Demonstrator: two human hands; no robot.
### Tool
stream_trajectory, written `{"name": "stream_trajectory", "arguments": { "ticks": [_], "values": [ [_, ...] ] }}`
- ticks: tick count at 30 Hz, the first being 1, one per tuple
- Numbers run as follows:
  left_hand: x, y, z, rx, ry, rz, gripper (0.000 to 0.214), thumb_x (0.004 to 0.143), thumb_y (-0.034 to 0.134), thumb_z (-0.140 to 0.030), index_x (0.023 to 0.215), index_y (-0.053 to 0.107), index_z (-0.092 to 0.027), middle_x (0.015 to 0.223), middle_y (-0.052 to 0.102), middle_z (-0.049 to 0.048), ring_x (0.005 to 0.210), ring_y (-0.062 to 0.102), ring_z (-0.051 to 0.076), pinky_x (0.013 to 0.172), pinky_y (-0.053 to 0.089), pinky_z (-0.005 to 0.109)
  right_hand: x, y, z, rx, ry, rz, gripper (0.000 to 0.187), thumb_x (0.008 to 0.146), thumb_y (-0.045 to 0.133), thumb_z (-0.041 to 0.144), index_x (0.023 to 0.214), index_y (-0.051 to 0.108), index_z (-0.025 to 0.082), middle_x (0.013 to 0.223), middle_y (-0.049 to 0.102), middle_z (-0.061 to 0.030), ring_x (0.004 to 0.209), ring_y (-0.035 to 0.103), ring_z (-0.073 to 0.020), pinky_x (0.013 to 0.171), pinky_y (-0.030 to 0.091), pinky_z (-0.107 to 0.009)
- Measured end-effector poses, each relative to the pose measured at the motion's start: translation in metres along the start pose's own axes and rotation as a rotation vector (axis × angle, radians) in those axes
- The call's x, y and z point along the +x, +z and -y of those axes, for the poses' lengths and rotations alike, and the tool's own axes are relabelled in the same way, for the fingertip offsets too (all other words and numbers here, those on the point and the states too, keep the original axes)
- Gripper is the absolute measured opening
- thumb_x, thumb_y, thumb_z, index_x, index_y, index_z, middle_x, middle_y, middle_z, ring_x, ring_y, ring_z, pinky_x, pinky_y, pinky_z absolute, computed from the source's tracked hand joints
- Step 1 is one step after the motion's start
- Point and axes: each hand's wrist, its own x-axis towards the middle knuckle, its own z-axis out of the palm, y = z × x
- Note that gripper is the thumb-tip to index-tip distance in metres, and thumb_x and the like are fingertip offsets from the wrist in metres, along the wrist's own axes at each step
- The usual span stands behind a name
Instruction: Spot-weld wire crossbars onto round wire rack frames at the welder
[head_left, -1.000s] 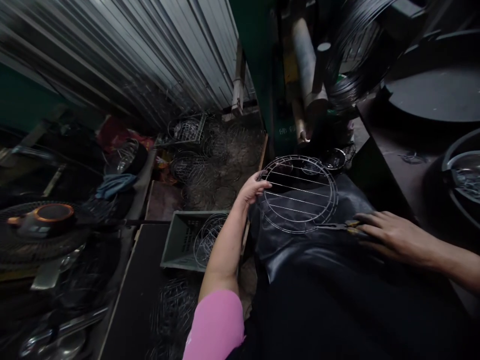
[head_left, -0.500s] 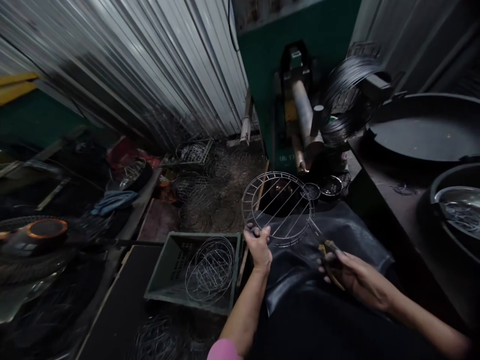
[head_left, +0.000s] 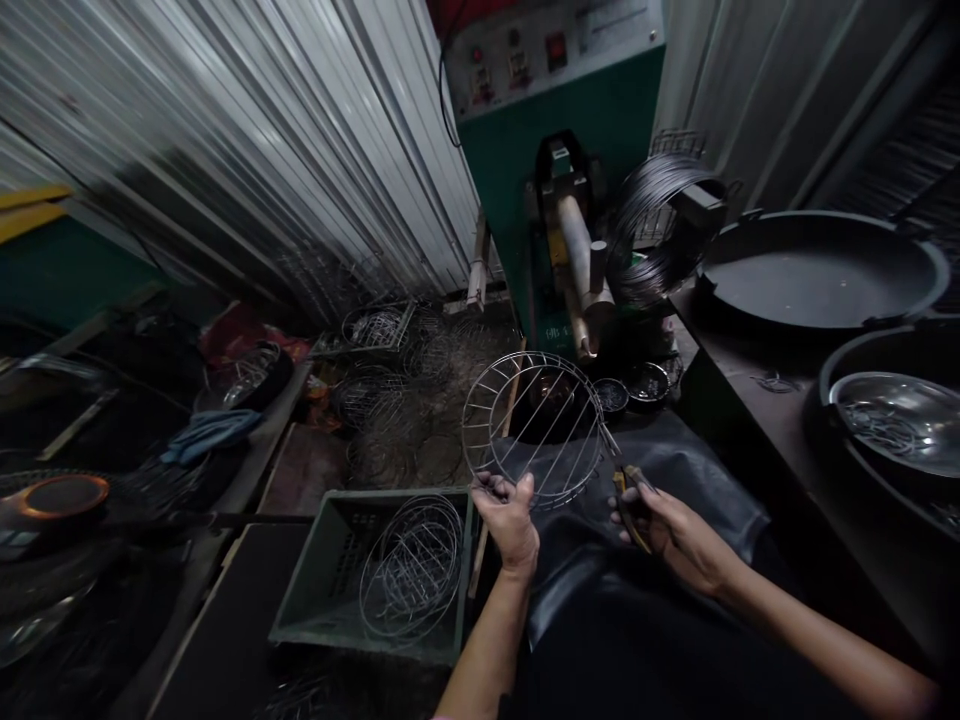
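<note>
A round wire rack [head_left: 546, 428] with parallel crossbars is held up over my lap, tilted. My left hand [head_left: 507, 515] grips its lower left rim, thumb on the near side. In my right hand [head_left: 671, 530] is a pair of pliers [head_left: 628, 512] with yellowish handles, the fingers wrapped round them. The jaws of the pliers meet the rack's right rim; whether they are clamped on a wire is too small to tell. Beneath the rack a dark apron [head_left: 675, 475] covers my lap.
A green crate [head_left: 300, 600] with wire racks stands at left. Ahead is a green machine [head_left: 495, 170] with a wire coil [head_left: 652, 220]. Large black pans [head_left: 825, 265] sit on the right bench, one holding a metal bowl [head_left: 937, 420] of wire pieces. Small dark bowls [head_left: 646, 383] lie beyond my lap.
My view has tipped up and turned slightly right, so the machine's control panel shows. The rack has turned a little in my left hand; the pliers stay at its right rim.
</note>
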Motion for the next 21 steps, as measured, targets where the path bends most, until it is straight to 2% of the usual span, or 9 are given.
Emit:
{"name": "stream_trajectory", "arguments": {
  "ticks": [10, 17, 21],
  "values": [
    [-0.007, 0.002, -0.003, 0.028, 0.017, -0.019, 0.050, 0.060, 0.073, -0.020, 0.093, 0.036, -0.022, 0.079, 0.036, -0.0055, 0.063, 0.038, 0.003, 0.064, 0.038, 0.016, 0.004, -0.002, -0.008, 0.040, -0.014, -0.024, 0.025, 0.072, 0.067, 0.044, 0.078, 0.061, 0.020, 0.080, 0.066, -0.0019, 0.073, 0.060, -0.0161, 0.059, 0.047, -0.026],
    [-0.016, 0.009, -0.006, 0.105, 0.049, -0.001, 0.049, 0.060, 0.074, -0.022, 0.090, 0.034, -0.022, 0.078, 0.034, -0.0065, 0.056, 0.034, 0.002, 0.057, 0.037, 0.016, 0.005, 0.010, -0.011, 0.213, 0.056, -0.001, 0.027, 0.072, 0.065, 0.047, 0.074, 0.057, 0.021, 0.075, 0.064, -0.0033, 0.069, 0.059, -0.0168, 0.057, 0.045, -0.028],
    [-0.017, 0.011, -0.007, 0.141, 0.064, -0.023, 0.049, 0.060, 0.073, -0.023, 0.088, 0.033, -0.022, 0.079, 0.035, -0.0061, 0.057, 0.035, 0.002, 0.058, 0.037, 0.016, 0.012, 0.014, -0.015, 0.182, 0.029, -0.029, 0.029, 0.070, 0.067, 0.047, 0.077, 0.052, 0.022, 0.071, 0.060, -0.0010, 0.059, 0.055, -0.0145, 0.048, 0.039, -0.025]
  ]
}}
